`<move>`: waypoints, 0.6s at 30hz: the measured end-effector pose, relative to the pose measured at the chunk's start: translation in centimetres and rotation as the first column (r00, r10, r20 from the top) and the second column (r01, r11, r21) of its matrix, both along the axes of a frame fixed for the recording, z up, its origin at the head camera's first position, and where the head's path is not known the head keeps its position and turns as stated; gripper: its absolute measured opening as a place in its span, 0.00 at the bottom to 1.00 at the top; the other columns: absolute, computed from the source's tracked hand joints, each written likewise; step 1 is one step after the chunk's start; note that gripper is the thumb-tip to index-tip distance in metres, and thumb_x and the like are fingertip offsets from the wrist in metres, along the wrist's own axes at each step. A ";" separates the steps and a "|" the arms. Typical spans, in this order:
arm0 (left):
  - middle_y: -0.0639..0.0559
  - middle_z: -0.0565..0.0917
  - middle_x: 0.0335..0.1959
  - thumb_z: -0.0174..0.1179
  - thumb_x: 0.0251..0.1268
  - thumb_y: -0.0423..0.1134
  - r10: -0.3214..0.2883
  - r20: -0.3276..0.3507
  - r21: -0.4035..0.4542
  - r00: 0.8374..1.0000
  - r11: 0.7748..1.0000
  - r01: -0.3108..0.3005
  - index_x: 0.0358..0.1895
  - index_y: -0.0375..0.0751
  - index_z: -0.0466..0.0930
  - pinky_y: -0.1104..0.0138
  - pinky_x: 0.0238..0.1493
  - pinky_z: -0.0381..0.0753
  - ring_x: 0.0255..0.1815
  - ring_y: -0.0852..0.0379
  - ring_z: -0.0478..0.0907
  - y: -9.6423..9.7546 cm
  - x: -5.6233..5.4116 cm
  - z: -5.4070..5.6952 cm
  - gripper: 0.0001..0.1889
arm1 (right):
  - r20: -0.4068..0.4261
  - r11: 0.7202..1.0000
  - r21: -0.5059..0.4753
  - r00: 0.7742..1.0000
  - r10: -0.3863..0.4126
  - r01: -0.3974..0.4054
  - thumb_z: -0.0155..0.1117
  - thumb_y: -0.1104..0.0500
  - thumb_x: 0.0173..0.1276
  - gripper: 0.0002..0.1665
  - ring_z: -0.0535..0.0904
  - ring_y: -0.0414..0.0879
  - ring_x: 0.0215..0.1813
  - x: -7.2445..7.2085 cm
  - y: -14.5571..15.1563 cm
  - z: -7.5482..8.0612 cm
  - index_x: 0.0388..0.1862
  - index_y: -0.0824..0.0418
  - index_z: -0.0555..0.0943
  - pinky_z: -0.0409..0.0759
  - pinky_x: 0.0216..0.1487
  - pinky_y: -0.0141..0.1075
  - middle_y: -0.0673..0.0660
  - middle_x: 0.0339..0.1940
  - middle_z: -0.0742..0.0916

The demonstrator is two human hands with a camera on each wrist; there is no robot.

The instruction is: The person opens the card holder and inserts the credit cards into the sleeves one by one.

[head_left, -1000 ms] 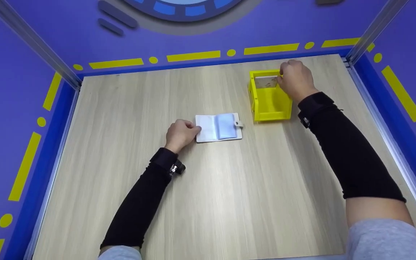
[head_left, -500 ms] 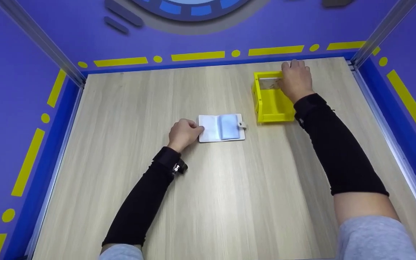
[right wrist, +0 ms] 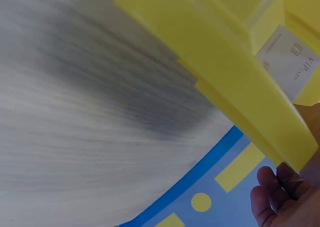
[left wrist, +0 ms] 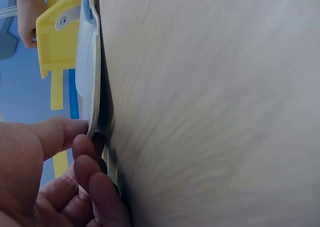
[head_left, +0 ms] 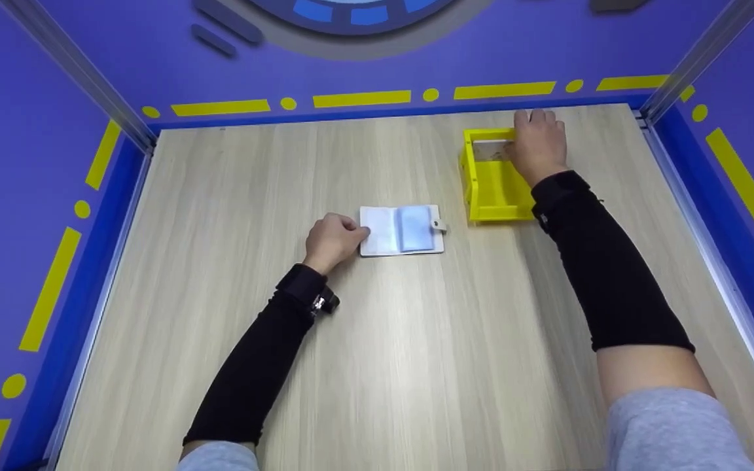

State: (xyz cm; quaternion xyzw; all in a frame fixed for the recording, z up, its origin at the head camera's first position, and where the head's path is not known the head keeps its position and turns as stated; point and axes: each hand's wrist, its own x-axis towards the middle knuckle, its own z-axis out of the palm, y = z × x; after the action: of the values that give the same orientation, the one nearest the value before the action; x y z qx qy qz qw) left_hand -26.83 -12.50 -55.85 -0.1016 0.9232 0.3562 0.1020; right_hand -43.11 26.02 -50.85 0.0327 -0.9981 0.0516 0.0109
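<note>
A small white card holder [head_left: 378, 231] lies open flat on the table, its bluish clear sleeves [head_left: 415, 229] on the right half and a snap tab [head_left: 439, 226] at its right edge. My left hand [head_left: 332, 242] pinches its left edge, thumb above and fingertips beneath, as the left wrist view shows. Farther right stands a yellow storage bin [head_left: 501, 213]. My right hand [head_left: 540, 147] grips its back right corner, with several fingers [right wrist: 270, 184] outside the wall; the thumb is mostly hidden. Inside the bin, a white card printed "VIP CARD" [right wrist: 290, 62] leans at the back.
The light wood table [head_left: 390, 366] carries the holder and the bin. Blue-purple panels with yellow markings [head_left: 361, 99] enclose it at the back and both sides. Metal posts [head_left: 704, 59] stand at the back corners.
My right elbow has drawn inward to the left, and the right hand has turned slightly at the bin's corner. The left hand keeps its hold on the card holder. The head view has shifted slightly.
</note>
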 end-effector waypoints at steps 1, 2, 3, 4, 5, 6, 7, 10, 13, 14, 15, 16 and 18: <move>0.61 0.81 0.23 0.70 0.71 0.53 0.002 0.002 0.000 1.000 1.000 -0.002 0.26 0.53 0.88 0.62 0.34 0.71 0.27 0.57 0.76 0.0 0.0 0.0 0.15 | -0.005 1.000 -0.005 1.000 -0.001 0.001 0.70 0.54 0.81 0.32 0.72 0.72 0.69 0.0 0.0 -0.1 0.72 0.70 0.71 0.70 0.74 0.65 0.76 0.65 0.79; 0.61 0.81 0.23 0.70 0.72 0.53 0.003 0.005 0.000 1.000 1.000 -0.003 0.26 0.53 0.88 0.62 0.34 0.71 0.27 0.57 0.76 -0.1 0.0 -0.1 0.15 | -0.009 1.000 -0.005 1.000 -0.002 0.002 0.70 0.54 0.81 0.32 0.72 0.72 0.69 0.0 -0.1 -0.1 0.73 0.70 0.71 0.70 0.75 0.65 0.76 0.65 0.79; 0.61 0.81 0.23 0.70 0.72 0.53 0.002 0.006 -0.001 1.000 1.000 -0.002 0.26 0.53 0.88 0.62 0.34 0.70 0.27 0.57 0.76 -0.1 0.0 -0.1 0.15 | -0.012 1.000 -0.006 1.000 -0.005 0.005 0.71 0.54 0.81 0.32 0.72 0.71 0.70 0.0 -0.1 -0.1 0.73 0.70 0.71 0.70 0.75 0.65 0.76 0.65 0.79; 0.61 0.81 0.23 0.70 0.72 0.53 0.002 0.007 -0.001 1.000 1.000 -0.002 0.26 0.53 0.88 0.62 0.34 0.70 0.27 0.56 0.76 -0.2 -0.1 -0.1 0.15 | -0.010 1.000 -0.005 1.000 -0.009 0.009 0.70 0.54 0.81 0.33 0.72 0.71 0.70 -0.1 -0.3 -0.1 0.74 0.70 0.71 0.70 0.76 0.64 0.75 0.66 0.79; 0.61 0.81 0.23 0.70 0.72 0.53 0.003 0.008 0.000 1.000 1.000 -0.003 0.26 0.53 0.88 0.62 0.34 0.70 0.27 0.56 0.76 -0.2 0.0 0.0 0.15 | -0.008 1.000 -0.003 1.000 -0.013 0.013 0.70 0.54 0.81 0.33 0.72 0.71 0.71 -0.1 -0.4 0.0 0.75 0.70 0.71 0.70 0.77 0.64 0.75 0.66 0.79; 0.61 0.81 0.23 0.70 0.72 0.53 0.002 0.008 -0.001 1.000 1.000 -0.002 0.27 0.53 0.88 0.62 0.34 0.70 0.27 0.56 0.76 -0.2 -0.1 0.0 0.15 | -0.005 1.000 0.000 1.000 -0.017 0.017 0.70 0.54 0.82 0.34 0.72 0.71 0.71 -0.2 -0.5 0.0 0.75 0.70 0.70 0.70 0.77 0.64 0.75 0.67 0.79; 0.60 0.81 0.23 0.70 0.72 0.53 0.002 0.008 -0.002 1.000 1.000 -0.002 0.27 0.53 0.88 0.62 0.34 0.70 0.28 0.56 0.76 -0.2 0.0 0.0 0.15 | -0.005 1.000 0.004 1.000 -0.018 0.018 0.70 0.55 0.82 0.34 0.72 0.71 0.71 -0.2 -0.6 0.1 0.75 0.70 0.70 0.71 0.77 0.64 0.75 0.67 0.79; 0.60 0.82 0.25 0.70 0.72 0.53 0.005 0.003 -0.005 1.000 1.000 -0.005 0.29 0.53 0.89 0.62 0.35 0.71 0.29 0.55 0.77 -0.2 0.0 0.1 0.14 | 0.004 1.000 0.020 1.000 -0.023 0.023 0.69 0.55 0.82 0.33 0.72 0.71 0.70 -0.3 -0.7 0.1 0.76 0.70 0.70 0.71 0.78 0.63 0.75 0.67 0.79; 0.60 0.83 0.26 0.70 0.71 0.53 0.005 0.003 0.000 1.000 1.000 -0.005 0.29 0.52 0.90 0.62 0.35 0.71 0.29 0.56 0.77 -0.1 0.0 0.2 0.13 | 0.005 0.999 0.027 1.000 -0.028 0.028 0.69 0.56 0.82 0.33 0.72 0.70 0.70 -0.4 -0.7 0.1 0.76 0.70 0.70 0.71 0.77 0.63 0.75 0.66 0.79; 0.60 0.83 0.26 0.70 0.71 0.52 0.005 0.005 0.004 1.000 1.000 -0.005 0.29 0.52 0.90 0.62 0.35 0.71 0.29 0.56 0.77 -0.1 0.0 0.3 0.13 | 0.009 0.999 0.030 0.999 -0.032 0.032 0.69 0.56 0.82 0.33 0.72 0.70 0.70 -0.4 -0.7 0.1 0.76 0.70 0.70 0.71 0.77 0.62 0.75 0.66 0.79; 0.60 0.83 0.25 0.70 0.72 0.52 0.003 0.011 0.007 1.000 1.000 -0.003 0.29 0.52 0.90 0.62 0.35 0.71 0.29 0.56 0.77 -0.1 0.0 0.3 0.13 | 0.008 0.999 0.030 0.999 -0.033 0.033 0.70 0.55 0.82 0.33 0.72 0.70 0.70 -0.4 -0.7 0.1 0.76 0.70 0.70 0.71 0.77 0.62 0.75 0.66 0.79; 0.60 0.82 0.25 0.70 0.72 0.52 0.001 0.018 0.010 1.000 1.000 -0.002 0.29 0.52 0.90 0.62 0.34 0.71 0.28 0.56 0.77 -0.1 0.0 0.3 0.13 | 0.004 0.999 0.029 0.999 -0.032 0.032 0.70 0.55 0.81 0.33 0.72 0.70 0.70 -0.5 -0.6 0.1 0.75 0.70 0.70 0.71 0.77 0.62 0.75 0.66 0.79; 0.61 0.81 0.24 0.70 0.72 0.52 0.000 0.026 0.013 1.000 1.000 0.000 0.29 0.52 0.90 0.63 0.33 0.71 0.27 0.57 0.76 -0.1 -0.1 0.3 0.13 | -0.031 1.000 0.008 0.999 -0.017 0.017 0.71 0.56 0.80 0.32 0.74 0.72 0.69 -0.5 -0.5 -0.1 0.74 0.71 0.72 0.73 0.76 0.63 0.76 0.65 0.80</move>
State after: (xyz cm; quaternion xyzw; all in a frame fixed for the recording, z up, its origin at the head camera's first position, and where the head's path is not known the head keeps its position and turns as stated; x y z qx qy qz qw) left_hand -26.92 -12.58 -55.53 -0.1055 0.9196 0.3607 0.1146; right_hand -43.65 25.53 -50.94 0.0251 -0.9982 0.0469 0.0268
